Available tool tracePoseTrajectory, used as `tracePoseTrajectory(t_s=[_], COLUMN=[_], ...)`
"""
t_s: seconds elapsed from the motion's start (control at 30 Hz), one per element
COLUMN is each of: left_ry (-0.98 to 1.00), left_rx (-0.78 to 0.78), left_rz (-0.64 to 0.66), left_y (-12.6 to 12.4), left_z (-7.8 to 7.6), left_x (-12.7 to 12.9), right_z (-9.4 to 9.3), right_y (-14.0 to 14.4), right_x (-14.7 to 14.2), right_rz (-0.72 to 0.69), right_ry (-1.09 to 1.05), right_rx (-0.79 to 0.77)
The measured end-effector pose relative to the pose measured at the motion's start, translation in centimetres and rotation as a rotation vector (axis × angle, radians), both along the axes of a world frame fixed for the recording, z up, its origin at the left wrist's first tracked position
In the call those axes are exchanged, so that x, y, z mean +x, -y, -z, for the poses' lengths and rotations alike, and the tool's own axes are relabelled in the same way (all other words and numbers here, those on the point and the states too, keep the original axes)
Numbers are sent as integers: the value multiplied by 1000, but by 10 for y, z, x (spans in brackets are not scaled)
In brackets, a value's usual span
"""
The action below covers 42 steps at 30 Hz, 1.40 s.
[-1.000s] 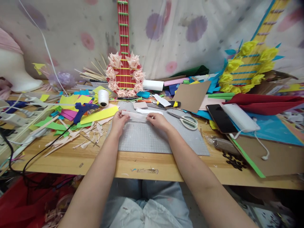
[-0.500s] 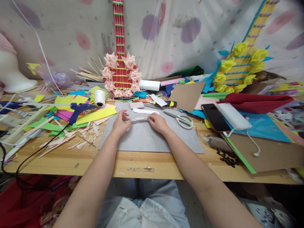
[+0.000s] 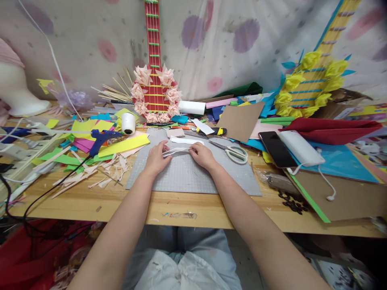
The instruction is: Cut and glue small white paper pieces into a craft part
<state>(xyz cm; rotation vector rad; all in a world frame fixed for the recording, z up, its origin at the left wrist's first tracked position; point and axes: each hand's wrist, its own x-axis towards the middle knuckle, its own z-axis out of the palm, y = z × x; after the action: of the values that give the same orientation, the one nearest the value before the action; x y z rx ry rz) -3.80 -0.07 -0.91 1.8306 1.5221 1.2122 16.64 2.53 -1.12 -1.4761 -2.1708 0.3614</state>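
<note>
A narrow white paper strip (image 3: 179,150), looking folded or doubled, spans the gap between my two hands above the grey cutting mat (image 3: 184,181). My left hand (image 3: 157,158) has its thumb and curled fingers around the strip's left end. At the other end, the fingertips of my right hand (image 3: 202,154) pinch the strip. Just behind them a second white strip (image 3: 186,140) lies flat on the mat. Scissors (image 3: 237,154) with pale handles rest to the right of my right hand, closed blades pointing left.
A blue glue gun (image 3: 101,141) and paper scraps (image 3: 116,171) lie left. At the back stand a red paper guitar (image 3: 155,94) with pink flowers and a yellow one (image 3: 311,86). A utility knife (image 3: 218,131), phone (image 3: 275,149) and white power bank (image 3: 299,148) lie right.
My left hand has shifted slightly, its fingers drawn closer around the strip, and the strip's left end now looks split into two layers. The whole view has moved a little.
</note>
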Motion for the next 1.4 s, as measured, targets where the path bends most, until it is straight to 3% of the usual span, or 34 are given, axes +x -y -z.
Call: tracePoseTrajectory(t_s=[0.17, 0.43, 0.8, 1.2, 1.4], left_ry=[125, 333, 209, 361, 245], left_rx=[-43, -120, -91, -114, -83], left_rz=[-130, -145, -182, -187, -161], left_y=[-1, 0, -4, -6, -8], left_z=[-1, -3, 0, 2, 7], left_x=[-2, -2, -11, -13, -16], right_z=[-1, 1, 3, 1, 3], right_y=[0, 0, -4, -3, -5], right_x=[1, 4, 6, 7, 8], right_rz=[0, -38, -21, -20, -28], right_ry=[-1, -48, -80, -85, -100], right_rx=[-10, 12, 10, -9, -12])
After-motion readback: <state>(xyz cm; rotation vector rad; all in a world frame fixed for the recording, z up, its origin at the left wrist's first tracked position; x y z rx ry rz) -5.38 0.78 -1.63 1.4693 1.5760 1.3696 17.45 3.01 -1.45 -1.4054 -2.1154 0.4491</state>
